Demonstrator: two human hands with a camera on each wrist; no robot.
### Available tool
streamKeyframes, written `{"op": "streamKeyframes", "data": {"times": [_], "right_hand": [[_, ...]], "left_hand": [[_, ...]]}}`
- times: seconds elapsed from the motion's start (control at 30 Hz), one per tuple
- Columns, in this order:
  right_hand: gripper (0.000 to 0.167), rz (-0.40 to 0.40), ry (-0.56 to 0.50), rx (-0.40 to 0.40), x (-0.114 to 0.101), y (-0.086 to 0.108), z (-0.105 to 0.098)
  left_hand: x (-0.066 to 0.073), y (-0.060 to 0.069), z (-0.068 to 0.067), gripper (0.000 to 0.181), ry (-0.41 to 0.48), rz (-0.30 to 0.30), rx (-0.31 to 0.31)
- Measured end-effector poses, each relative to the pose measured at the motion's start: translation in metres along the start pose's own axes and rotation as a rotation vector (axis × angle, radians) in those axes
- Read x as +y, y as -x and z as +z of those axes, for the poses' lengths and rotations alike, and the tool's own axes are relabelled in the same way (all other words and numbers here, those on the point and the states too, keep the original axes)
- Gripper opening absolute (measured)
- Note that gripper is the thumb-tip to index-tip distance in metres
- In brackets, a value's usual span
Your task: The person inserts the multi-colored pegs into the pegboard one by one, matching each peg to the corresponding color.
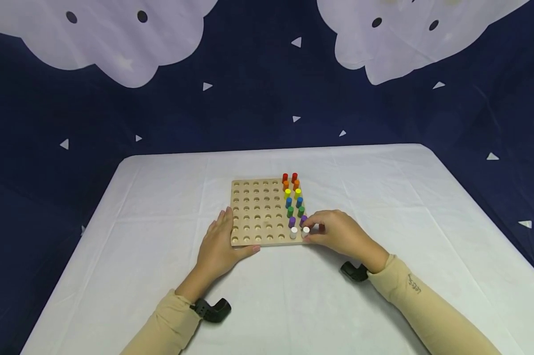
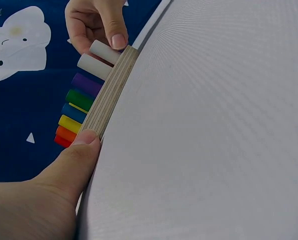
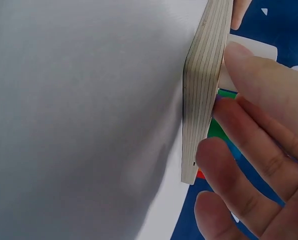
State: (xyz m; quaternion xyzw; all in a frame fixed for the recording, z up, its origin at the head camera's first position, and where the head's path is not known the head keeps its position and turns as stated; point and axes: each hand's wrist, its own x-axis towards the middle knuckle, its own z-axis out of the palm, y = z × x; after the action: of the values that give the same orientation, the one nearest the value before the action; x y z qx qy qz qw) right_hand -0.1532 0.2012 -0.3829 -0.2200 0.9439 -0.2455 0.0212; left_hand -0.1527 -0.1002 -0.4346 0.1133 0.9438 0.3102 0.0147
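Note:
A wooden pegboard [image 1: 257, 212] with rows of round holes lies on the table. Its two rightmost columns hold coloured pegs, in pairs from red at the back to white at the front. My right hand [image 1: 339, 234] pinches the white peg [image 1: 305, 231] at the front right corner between thumb and forefinger; the peg stands upright in the board. Beside it stands another white peg [image 1: 294, 232], and the purple peg [image 1: 292, 222] is just behind that one. My left hand [image 1: 218, 246] rests against the board's front left corner, fingers along the left side, thumb [image 2: 74, 157] on the front edge.
A white cloth [image 1: 160, 207] covers the table. Behind it hangs a dark blue curtain [image 1: 249, 108] with clouds and small triangles. Black wrist devices [image 1: 213, 310] sit below both hands.

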Motion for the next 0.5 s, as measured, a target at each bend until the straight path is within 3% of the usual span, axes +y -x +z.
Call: {"op": "streamKeyframes", "data": {"times": [0.5], "right_hand": [[0.026,-0.010,0.005,0.021,0.0014,0.0044,-0.0015]], "left_hand": [[0.0004,-0.0005,0.0000,0.127,-0.001,0.004,0.002]]}}
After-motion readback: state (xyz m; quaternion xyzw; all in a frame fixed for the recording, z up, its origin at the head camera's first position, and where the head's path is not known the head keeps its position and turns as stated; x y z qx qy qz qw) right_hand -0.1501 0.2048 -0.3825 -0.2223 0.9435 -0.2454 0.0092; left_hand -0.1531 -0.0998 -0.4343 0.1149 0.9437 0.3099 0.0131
